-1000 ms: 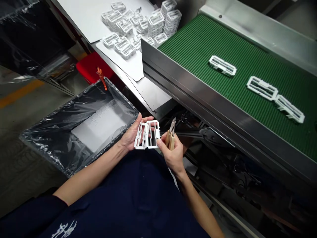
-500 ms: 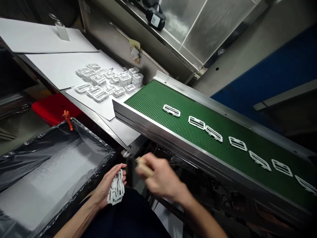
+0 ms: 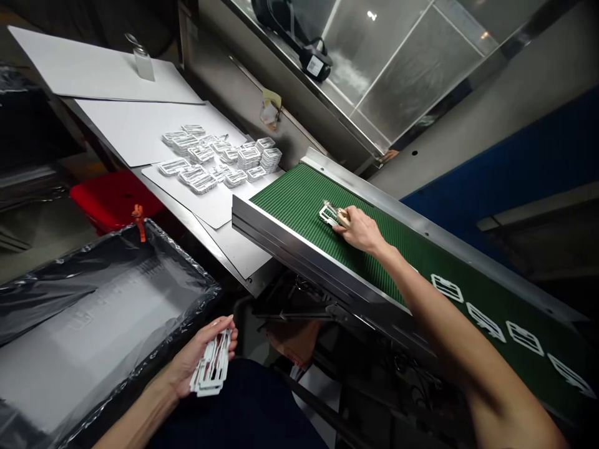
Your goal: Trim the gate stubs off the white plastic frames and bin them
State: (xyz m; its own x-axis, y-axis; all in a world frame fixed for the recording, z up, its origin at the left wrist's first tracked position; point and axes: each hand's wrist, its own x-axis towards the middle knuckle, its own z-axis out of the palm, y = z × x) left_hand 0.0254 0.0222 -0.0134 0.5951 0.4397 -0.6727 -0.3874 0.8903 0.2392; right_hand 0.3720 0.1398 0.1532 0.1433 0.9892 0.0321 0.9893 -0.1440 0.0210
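My left hand (image 3: 201, 355), low in the view, is closed round a stack of thin white plastic frames (image 3: 214, 368). Over the green conveyor belt (image 3: 285, 196), my right hand (image 3: 362, 231) grips a small tool with a beige handle (image 3: 344, 218); its exact kind is unclear. The tool's thin metal end reaches over one white plastic frame (image 3: 326, 216), which my fingertips meet at its near edge. Whether they also hold that frame, I cannot tell. Further down the belt lie several more white frames (image 3: 447, 288), partly behind my right forearm.
Piles of white frames (image 3: 199, 179) stand on white sheets (image 3: 116, 128) left of the belt. A small bottle (image 3: 143, 64) stands farther back. The belt's metal side rail (image 3: 299, 249) edges my side. A bin lined with clear plastic (image 3: 187, 249) and a red stool (image 3: 110, 196) are at left.
My right hand has moved up and forward from beside my left hand to a frame on the belt, carrying the tool. My left hand keeps its stack. The view has shifted slightly.
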